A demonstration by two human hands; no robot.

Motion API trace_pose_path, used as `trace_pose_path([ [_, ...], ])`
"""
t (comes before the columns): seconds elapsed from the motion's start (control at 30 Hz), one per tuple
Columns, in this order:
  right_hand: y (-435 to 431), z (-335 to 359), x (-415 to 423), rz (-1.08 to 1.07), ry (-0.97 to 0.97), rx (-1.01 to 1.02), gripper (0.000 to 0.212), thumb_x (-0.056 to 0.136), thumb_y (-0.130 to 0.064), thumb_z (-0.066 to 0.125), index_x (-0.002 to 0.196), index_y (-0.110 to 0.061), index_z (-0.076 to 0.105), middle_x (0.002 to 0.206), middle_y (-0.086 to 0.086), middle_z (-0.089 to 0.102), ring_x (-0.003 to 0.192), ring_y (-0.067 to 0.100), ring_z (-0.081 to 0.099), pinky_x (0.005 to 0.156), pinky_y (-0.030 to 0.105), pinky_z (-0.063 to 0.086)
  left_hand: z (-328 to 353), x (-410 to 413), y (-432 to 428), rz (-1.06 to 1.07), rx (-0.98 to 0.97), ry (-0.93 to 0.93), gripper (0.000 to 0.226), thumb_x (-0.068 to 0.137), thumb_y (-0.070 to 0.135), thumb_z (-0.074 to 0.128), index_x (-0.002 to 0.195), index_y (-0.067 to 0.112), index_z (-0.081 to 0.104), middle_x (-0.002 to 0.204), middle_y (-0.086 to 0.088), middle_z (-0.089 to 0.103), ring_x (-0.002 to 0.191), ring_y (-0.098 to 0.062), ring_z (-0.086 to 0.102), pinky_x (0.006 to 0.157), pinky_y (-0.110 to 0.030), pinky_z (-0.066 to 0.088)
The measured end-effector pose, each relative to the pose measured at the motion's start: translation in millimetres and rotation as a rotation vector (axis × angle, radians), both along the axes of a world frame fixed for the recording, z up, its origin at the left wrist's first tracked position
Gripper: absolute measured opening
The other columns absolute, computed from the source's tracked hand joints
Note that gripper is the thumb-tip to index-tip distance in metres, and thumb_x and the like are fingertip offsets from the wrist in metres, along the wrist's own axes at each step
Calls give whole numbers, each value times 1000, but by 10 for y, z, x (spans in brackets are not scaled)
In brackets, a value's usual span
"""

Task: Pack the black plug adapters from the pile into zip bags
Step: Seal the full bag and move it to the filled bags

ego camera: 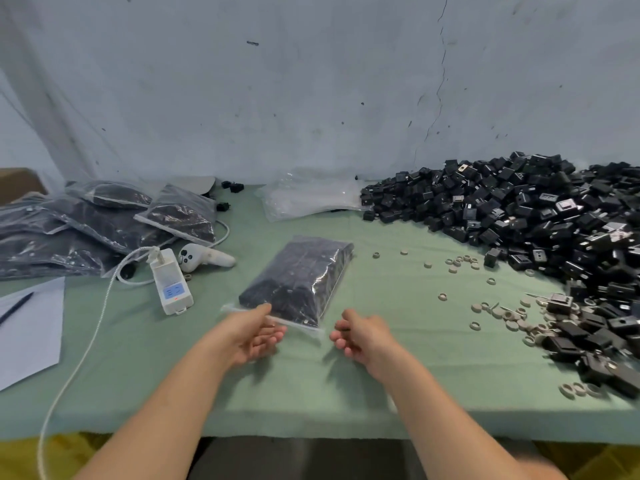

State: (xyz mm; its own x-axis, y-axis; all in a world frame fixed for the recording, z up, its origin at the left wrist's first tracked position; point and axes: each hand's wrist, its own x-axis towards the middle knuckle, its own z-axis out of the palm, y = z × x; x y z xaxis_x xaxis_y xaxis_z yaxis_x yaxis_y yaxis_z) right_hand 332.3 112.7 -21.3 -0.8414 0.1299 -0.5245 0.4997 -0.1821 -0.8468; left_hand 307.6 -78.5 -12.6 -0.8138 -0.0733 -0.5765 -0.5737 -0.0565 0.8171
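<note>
one green table cloth (pixel 346 393) fills the lower half of the frame. on its right side is the pile of black plug adapters (pixel 519 216), heaped from the wall down to the lower right corner. at the left edge, in the middle of the frame, lies a stack of filled bags (pixel 86 223), overlapping one another. at centre lies one filled zip bag (pixel 298 278), dark with adapters and flat on the cloth. its long axis runs from the near left up to the far right, and its clear zip edge is the end towards the person. behind it, by the wall, is a loose sheaf of empty zip bags (pixel 311 199). a sheet of paper (pixel 31 327) with a pen on it sits at the lower left.

the left hand (pixel 252 337) is at the bag's zip edge with its fingers relaxed and spread. its thumb lies over the clear strip, which runs between thumb and fingers, and nothing shows it clamped there. the right hand (pixel 360 336) hangs just beside the near right corner, loosely curled and holding nothing.

the bag looks full, so sealing or setting it aside is likely in hand. either way the move turns on that near edge, which lies crosswise just ahead of both hands, with the left one nearer.

left of the bag are a white power strip (pixel 169 282) and a white controller (pixel 204 259). small pale rings (pixel 512 317) are scattered along the pile's near fringe.
</note>
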Motion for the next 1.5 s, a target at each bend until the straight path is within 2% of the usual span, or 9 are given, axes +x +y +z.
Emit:
trace_pose_path([
  [0.1, -210, 12, 28, 121, 21, 54, 20, 99, -17, 50, 81, -7, 53, 61, 8, 61, 33, 9, 46, 35, 14, 33, -13, 103, 149, -70, -37, -3, 39, 103, 24, 50, 72, 3, 58, 47, -2, 60, 32, -5, 53, 32, -14, 41],
  [0.27, -230, -16, 148, 192, 55, 78, 25, 96, -16, 56, 74, -6, 62, 55, 3, 63, 34, 8, 49, 36, 15, 38, -61, 239, 386, -123, -29, 9, 32, 100, 16, 53, 69, 9, 57, 44, 4, 55, 33, -2, 49, 33, -12, 38],
  [0.4, -215, -24, 160, 203, 45, 79, 24, 92, -6, 57, 69, -6, 66, 50, 0, 62, 35, 6, 51, 37, 15, 40, -76, 279, 484, -82, -30, 34, 33, 97, 11, 55, 64, 10, 54, 42, 4, 51, 32, -2, 47, 32, -12, 37],
  [0.67, -221, -10, 93, 185, -15, 93, 28, 93, -9, 58, 65, -12, 63, 49, -5, 57, 39, 5, 46, 38, 14, 37, -50, 294, 586, -98, -113, 35, 37, 93, 15, 56, 56, 17, 52, 43, 8, 51, 34, 0, 45, 33, -12, 33],
  [0.87, -292, -35, 82, 204, 40, 153, 32, 97, -19, 57, 65, -14, 56, 46, -4, 55, 34, 5, 46, 37, 14, 35, -4, 299, 671, 1, -110, 46, 32, 91, 14, 46, 59, 18, 45, 34, 11, 44, 27, 0, 41, 34, -9, 26],
  [1.03, -355, -45, 73, 209, 38, 248, 32, 95, -24, 56, 65, -12, 60, 43, -3, 56, 30, 9, 46, 35, 14, 35, -62, 324, 616, -10, -100, 64, 33, 96, 16, 46, 63, 16, 52, 37, 7, 47, 29, -3, 42, 35, -11, 31],
  [1.17, -380, -53, 78, 229, 56, 281, 34, 94, -18, 56, 60, -13, 58, 45, -1, 57, 31, 9, 45, 34, 14, 31, -101, 304, 562, 84, -115, 86, 35, 93, 12, 50, 58, 13, 48, 36, 4, 48, 28, -4, 43, 34, -11, 31],
  [1.27, -402, -97, 81, 222, 80, 344, 38, 93, -16, 56, 55, -12, 56, 40, 1, 53, 34, 15, 42, 33, 17, 30, -97, 263, 560, 142, -105, 103, 33, 92, 9, 50, 60, 10, 50, 35, 2, 47, 26, -5, 39, 33, -11, 28],
  [1.5, -399, -163, 72, 202, 90, 386, 38, 89, -17, 57, 51, -14, 56, 35, 1, 49, 28, 14, 35, 36, 19, 29, -129, 116, 329, 341, -61, 107, 28, 93, 10, 53, 66, 7, 51, 32, 2, 45, 25, -7, 36, 31, -9, 27],
])
